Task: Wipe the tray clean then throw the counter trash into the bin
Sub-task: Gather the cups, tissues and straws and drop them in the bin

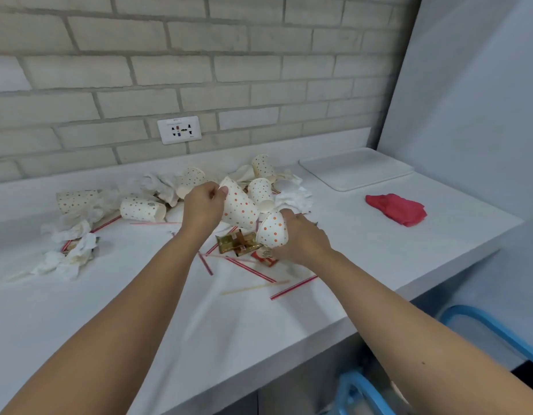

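A white tray point(356, 170) lies flat at the back right of the counter, and a crumpled red cloth point(396, 208) rests in front of it. My left hand point(203, 206) grips a dotted paper cup point(239, 206) by its rim above the trash pile. A second dotted cup point(272, 230) is held in my right hand point(302, 239), just right of the first. More dotted cups point(141, 208), crumpled napkins point(76, 250), striped straws point(250, 269) and snack wrappers point(236, 242) lie scattered around my hands.
The white counter point(169, 324) ends at a front edge on the right. Below that edge stands a bin with a blue rim point(480, 322). A brick wall with a power socket point(179, 129) runs behind. A grey wall closes the right side.
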Available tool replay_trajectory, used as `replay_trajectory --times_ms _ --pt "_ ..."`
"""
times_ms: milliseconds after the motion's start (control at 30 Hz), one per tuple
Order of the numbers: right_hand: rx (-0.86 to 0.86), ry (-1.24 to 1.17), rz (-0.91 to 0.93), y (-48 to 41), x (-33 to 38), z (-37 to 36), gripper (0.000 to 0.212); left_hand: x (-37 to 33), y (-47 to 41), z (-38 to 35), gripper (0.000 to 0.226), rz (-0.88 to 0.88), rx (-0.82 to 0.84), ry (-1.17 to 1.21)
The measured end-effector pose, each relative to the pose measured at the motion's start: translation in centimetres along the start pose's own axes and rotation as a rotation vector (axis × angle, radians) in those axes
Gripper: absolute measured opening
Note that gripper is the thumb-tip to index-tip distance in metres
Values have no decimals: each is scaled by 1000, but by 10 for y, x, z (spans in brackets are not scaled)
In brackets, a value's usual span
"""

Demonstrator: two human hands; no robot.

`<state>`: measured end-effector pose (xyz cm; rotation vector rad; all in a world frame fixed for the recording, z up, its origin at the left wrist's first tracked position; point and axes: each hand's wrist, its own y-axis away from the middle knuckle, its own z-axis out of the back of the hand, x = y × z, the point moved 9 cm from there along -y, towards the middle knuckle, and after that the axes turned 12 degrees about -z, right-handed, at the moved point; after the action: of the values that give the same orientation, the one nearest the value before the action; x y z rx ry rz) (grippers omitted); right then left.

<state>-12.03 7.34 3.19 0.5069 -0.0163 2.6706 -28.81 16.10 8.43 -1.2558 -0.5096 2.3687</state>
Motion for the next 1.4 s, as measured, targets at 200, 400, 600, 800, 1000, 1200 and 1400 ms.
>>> replay_trajectory --times_ms 200,400,600,800,1000,1200,1400 --pt "1 -57 -109 14 -94 27 82 -78 28 -81 31 -101 92 130" --pt "-5 -169 -212 39 -205 44 82 -147 70 -186 26 -100 248 260" --pt "-10 -305 -272 63 -290 57 82 -202 116 -268 27 -115 381 350" --pt "10 -404 -273 79 -342 54 74 -235 162 -330 23 -125 517 387" --pt "60 -485 -304 80 -377 26 75 -233 216 -384 21 -141 797 385" --pt "337 -904 -435 79 -417 -14 45 -212 236 -400 20 -235 936 221" --pt "259 -561 -502 63 -432 -38 20 -197 266 -414 25 -501 1024 -5"
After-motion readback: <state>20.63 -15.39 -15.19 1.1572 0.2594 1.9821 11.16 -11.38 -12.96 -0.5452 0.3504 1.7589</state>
